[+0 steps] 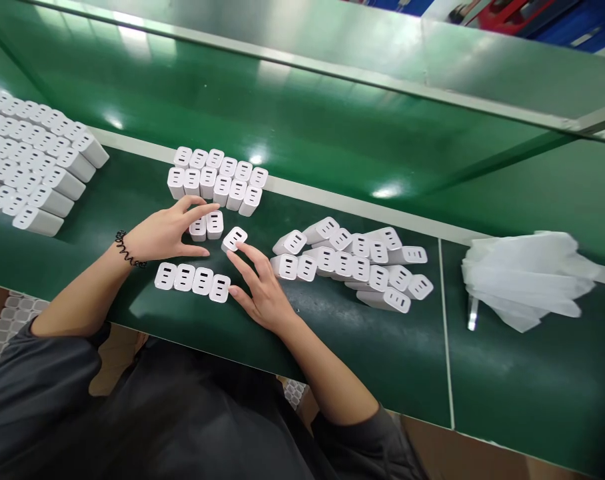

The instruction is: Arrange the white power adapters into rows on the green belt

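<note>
White charger blocks with slotted faces stand on the green table. My left hand (170,230), fingers apart, reaches over a pair of blocks (214,225), partly hiding the left one. A tilted single block (234,239) is touched by the fingertips of my right hand (257,287), whose thumb is near the end of a front row of blocks (184,277). The right fingers are spread and not closed round anything. Behind my left hand are two rows of upright blocks (222,190).
Leaning blocks (360,268) lie in a loose group to the right. A large array of blocks (27,153) fills the far left. White sheets (527,277) lie at the right, beyond a pale line. A green wall (282,120) runs along the back.
</note>
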